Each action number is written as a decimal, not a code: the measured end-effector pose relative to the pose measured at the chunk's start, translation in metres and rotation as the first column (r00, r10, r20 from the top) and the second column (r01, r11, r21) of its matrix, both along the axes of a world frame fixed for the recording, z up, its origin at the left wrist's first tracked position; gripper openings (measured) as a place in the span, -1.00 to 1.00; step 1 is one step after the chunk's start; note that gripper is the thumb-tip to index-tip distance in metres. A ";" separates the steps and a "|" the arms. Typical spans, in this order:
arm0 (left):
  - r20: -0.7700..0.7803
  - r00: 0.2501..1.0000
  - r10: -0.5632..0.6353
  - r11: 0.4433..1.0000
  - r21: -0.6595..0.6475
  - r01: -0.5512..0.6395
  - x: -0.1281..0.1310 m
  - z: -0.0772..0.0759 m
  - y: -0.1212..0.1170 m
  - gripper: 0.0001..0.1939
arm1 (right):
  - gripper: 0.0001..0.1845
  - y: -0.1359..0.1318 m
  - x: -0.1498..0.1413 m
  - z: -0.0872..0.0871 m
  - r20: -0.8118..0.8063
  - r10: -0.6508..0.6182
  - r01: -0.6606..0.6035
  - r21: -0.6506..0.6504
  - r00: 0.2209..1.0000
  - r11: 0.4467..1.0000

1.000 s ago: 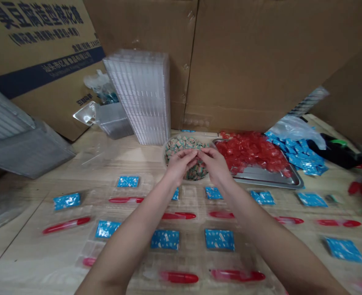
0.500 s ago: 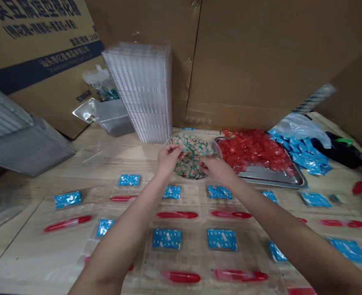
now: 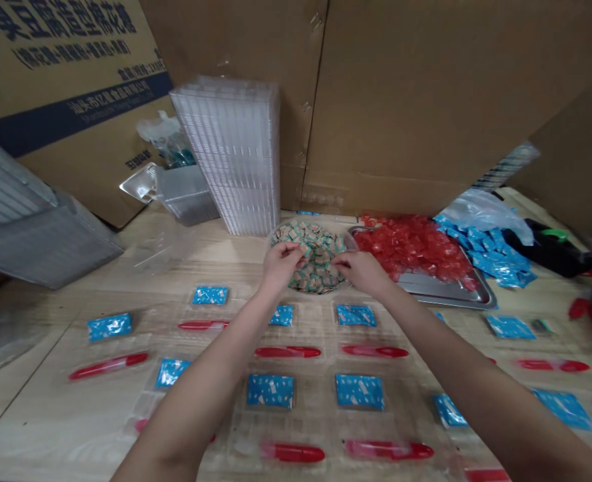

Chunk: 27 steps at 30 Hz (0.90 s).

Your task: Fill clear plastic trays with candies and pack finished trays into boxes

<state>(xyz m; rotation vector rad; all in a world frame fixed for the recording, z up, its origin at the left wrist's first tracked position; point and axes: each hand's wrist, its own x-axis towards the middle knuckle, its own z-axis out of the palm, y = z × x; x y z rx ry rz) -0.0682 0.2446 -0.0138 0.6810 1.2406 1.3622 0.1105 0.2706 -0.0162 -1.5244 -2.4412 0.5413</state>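
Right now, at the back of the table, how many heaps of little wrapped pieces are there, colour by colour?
Green-and-tan heap, in the round bowl where the left hand and right hand meet: 1
Red heap, on the metal tray: 1
Blue heap, loose beside that tray: 1
Total: 3

We count two hands, left (image 3: 279, 264) and right (image 3: 362, 271), at one bowl (image 3: 312, 258) in the upper middle. One steel tray (image 3: 441, 289) sits right of it. Across the lower frame we see about ten blue packets (image 3: 270, 390) and about nine red tubes (image 3: 287, 351); the right edge blurs.
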 end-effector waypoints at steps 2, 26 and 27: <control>0.018 0.999 -0.036 0.999 -0.007 0.036 0.003 0.001 0.000 -0.88 | -0.79 0.000 -0.001 0.001 0.092 0.009 -0.015 0.065 0.996 0.998; -0.006 0.999 -0.040 0.999 -0.034 0.040 0.006 -0.004 0.011 -0.90 | -0.75 0.022 -0.014 0.021 -0.543 -0.224 0.013 -0.364 0.809 0.931; -0.008 0.999 -0.048 0.998 -0.028 0.047 0.008 -0.004 0.010 -0.90 | -0.75 0.020 -0.015 0.026 -0.555 -0.199 -0.035 -0.382 0.808 0.923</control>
